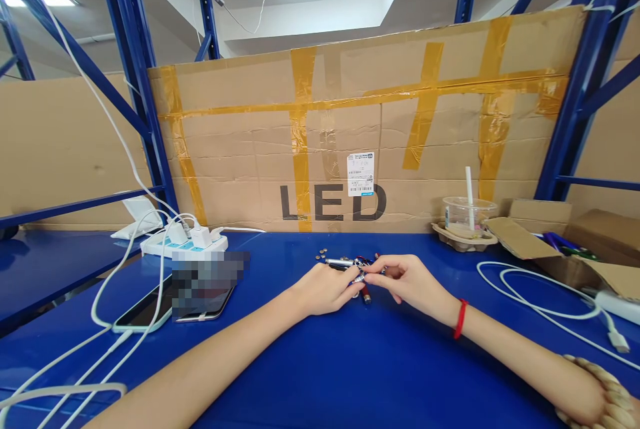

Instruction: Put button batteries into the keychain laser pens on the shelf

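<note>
My left hand (324, 289) lies low over the blue surface, its thumb and fingers closed on a small silver metal piece (359, 277). From the other side my right hand (407, 281) pinches the same piece with thumb and forefinger. Its exact kind is too small to tell. A slim silver pen-like tube (340, 262) lies just beyond my left hand. Below the fingertips a red tube with a metal end (367, 294) shows, partly covered. More small metal and red parts lie behind the fingers, mostly hidden. Several tiny round metal discs (321, 255) are scattered beyond the left hand.
On the left stand a white power strip (183, 245) with plugs and cables, and two phones (145, 309), one partly blurred. At right are a plastic cup with a straw (467, 215), an open cardboard box (565, 269) and a coiled white cable (540, 309). Cardboard (240, 169) closes the back.
</note>
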`<state>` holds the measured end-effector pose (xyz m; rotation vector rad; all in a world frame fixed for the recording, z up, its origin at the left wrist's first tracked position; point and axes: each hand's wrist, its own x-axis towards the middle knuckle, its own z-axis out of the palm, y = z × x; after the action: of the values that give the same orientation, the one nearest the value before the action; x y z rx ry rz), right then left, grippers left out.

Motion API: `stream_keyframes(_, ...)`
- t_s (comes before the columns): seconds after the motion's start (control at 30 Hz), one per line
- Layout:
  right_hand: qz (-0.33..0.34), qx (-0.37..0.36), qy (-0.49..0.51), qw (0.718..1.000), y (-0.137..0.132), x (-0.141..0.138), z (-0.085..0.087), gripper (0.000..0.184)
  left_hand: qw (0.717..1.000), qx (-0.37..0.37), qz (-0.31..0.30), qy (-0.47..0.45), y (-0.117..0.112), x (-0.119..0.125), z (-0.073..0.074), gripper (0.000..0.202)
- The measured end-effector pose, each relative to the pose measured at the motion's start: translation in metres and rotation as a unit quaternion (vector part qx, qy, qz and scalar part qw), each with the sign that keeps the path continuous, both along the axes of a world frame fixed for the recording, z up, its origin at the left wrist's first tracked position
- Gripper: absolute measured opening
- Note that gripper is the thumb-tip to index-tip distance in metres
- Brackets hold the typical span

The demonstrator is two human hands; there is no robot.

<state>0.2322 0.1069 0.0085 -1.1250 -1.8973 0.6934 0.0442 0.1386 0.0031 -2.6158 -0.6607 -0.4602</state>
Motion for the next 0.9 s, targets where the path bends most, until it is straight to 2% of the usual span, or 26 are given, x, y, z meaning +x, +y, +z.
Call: stream_keyframes(0.9,0.000,-0.015,0.001,1.000,-0.0009,-0.0011,0.0005,0.032,1.000,0.002,-0.008,-0.005,0.0012,-0.0007,-0.0017,0.034)
